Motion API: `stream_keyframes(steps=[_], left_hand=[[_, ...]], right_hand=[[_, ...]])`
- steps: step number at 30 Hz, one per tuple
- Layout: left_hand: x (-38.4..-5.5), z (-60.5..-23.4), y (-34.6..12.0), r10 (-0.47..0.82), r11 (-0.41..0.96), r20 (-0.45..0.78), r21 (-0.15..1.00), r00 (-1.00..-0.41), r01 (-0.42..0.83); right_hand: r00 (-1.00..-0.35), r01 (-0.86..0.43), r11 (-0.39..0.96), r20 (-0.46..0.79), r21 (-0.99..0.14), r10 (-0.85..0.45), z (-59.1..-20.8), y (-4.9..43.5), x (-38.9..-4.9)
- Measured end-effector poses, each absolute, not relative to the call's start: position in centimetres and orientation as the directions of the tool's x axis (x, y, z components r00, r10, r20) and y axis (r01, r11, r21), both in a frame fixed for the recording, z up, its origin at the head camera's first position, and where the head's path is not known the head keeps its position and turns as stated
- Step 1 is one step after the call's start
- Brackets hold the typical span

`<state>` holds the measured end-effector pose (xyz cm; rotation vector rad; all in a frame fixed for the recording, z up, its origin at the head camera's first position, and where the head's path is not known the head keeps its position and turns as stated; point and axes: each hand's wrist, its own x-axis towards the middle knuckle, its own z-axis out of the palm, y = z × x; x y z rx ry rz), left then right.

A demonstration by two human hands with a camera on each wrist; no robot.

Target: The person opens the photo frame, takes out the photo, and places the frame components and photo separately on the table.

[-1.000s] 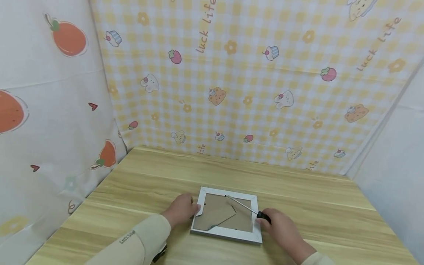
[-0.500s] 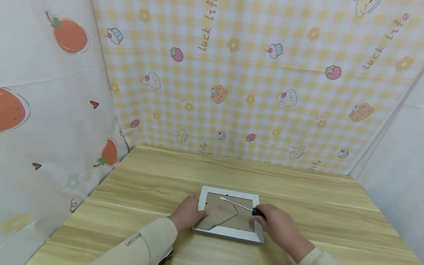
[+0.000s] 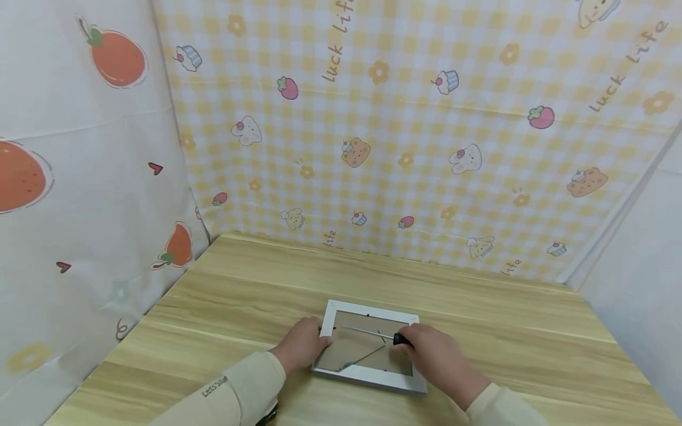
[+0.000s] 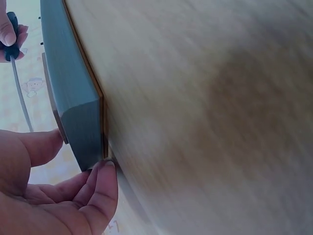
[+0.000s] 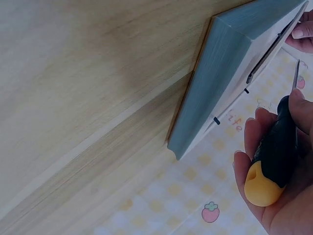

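A picture frame [image 3: 373,377] with a white back border lies face down on the table, its brown backing board [image 3: 354,349] and slanted stand leg upward. My left hand [image 3: 303,344] grips its left side; in the left wrist view the thumb is on the back and the fingertips are at the lower edge [image 4: 73,83]. My right hand [image 3: 438,360] holds a screwdriver [image 5: 276,156] by its black and yellow handle. The metal shaft [image 3: 370,332] points left across the backing, its tip near the left border; contact cannot be told. Small black tabs [image 3: 368,315] show along the border.
The wood-grain table [image 3: 256,278] reaches back to a yellow checked cloth [image 3: 373,195]. A white cloth with fruit prints [image 3: 106,177] hangs at the left, and a pale wall [image 3: 634,248] stands at the right.
My right hand has moved left with the screwdriver, its tip going from the far border's tab toward the left border. My left thumb has shifted slightly on the frame's left side.
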<state>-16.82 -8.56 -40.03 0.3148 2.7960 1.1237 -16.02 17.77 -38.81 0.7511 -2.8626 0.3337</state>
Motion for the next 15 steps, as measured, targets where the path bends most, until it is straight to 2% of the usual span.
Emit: stream_keyframes(steps=[15], left_hand=[[-17.0,-40.2,-8.7,0.248,0.692,-0.014,0.702,-0.969,0.167]], right_hand=[[-0.831,-0.545,0.837,0.159,-0.046,-0.532,-38.1,16.6,-17.3]])
